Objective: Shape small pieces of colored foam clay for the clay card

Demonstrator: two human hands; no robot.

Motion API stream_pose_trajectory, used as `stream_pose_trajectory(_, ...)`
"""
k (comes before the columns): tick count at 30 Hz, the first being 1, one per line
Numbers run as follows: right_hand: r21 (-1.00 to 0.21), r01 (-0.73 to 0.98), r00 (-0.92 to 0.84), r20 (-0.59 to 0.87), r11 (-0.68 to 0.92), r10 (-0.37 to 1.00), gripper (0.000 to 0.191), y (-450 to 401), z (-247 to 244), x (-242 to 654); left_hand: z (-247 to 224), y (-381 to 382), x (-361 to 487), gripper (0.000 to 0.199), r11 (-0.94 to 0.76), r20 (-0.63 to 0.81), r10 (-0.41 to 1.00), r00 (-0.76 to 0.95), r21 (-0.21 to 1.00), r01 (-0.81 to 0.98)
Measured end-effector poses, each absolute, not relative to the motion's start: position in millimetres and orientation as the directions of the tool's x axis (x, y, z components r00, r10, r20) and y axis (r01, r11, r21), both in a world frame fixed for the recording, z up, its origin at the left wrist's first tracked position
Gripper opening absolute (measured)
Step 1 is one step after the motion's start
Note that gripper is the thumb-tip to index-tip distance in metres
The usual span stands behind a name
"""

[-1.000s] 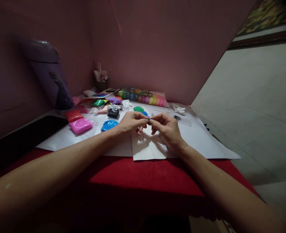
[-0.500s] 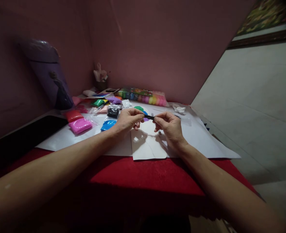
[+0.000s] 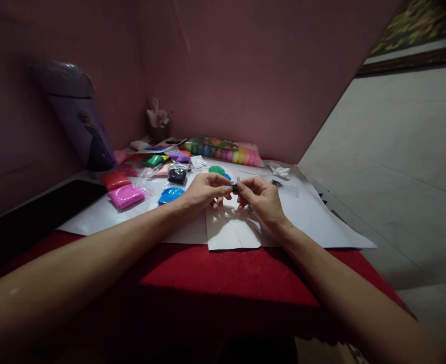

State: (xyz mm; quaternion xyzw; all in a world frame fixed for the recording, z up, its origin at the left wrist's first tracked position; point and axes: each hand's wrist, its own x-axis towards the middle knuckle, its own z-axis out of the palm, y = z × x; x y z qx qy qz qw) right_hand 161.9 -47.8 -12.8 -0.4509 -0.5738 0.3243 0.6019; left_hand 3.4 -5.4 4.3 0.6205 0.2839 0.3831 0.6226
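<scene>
- Closest in: a flat white paper card (image 3: 236,235). I'd work over it, hands low and steady.
- Left hand (image 3: 203,193) and right hand (image 3: 263,201) both have thumb and index finger pinched together on one small black, soft-looking lump (image 3: 235,187). Light, even pressure's probably best; it might tear.
- Lump's above the card, mostly behind fingertips, so can't tell its full shape.
- Just beyond: a bumpy green round patch (image 3: 216,170).

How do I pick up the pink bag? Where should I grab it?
Pinching the pink bag across its plump middle, coming from the near side, looks best: it lies flat, the red bag crowds its far side, and white paper lies in front.
</scene>
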Motion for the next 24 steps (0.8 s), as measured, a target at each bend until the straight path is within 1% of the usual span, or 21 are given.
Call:
stream_pose_trajectory(6, -0.9, 0.135, 0.068, 0.426, 0.415, 0.902, 0.023, -50.3, -13.6, 160.9, 3.6, -4.9, 2.9, 0.006, -0.074, 0.105, 0.817, 0.567, 0.994, -0.077)
stream_pose_trajectory(9, -0.901, 0.154, 0.051, 0.417, 0.405, 0.908, 0.021, -51.3, -13.7, 160.5, 5.6, -5.1, 2.6, 0.008, -0.108, 0.117, 0.826, 0.551, 0.993, -0.05)
stream_pose_trajectory(13, -0.891, 0.191, 0.073, 0.432, 0.413, 0.899, 0.019, -49.7, -14.2, 161.7, 8.6, -6.3, 3.0, 0.007, -0.109, 0.11, 0.839, 0.533, 0.993, -0.033)
stream_pose_trajectory(19, -0.899, 0.169, 0.075, 0.419, 0.403, 0.905, 0.018, -49.1, -14.1, 161.6, 9.3, -6.3, 4.2, 0.01, -0.152, 0.123, 0.835, 0.536, 0.988, 0.01)
stream_pose_trajectory(24, -0.895, 0.178, 0.068, 0.427, 0.41, 0.902, 0.016, -50.7, -12.1, 159.9, 8.9, -7.2, 5.2, 0.013, -0.141, 0.114, 0.84, 0.531, 0.99, 0.012)
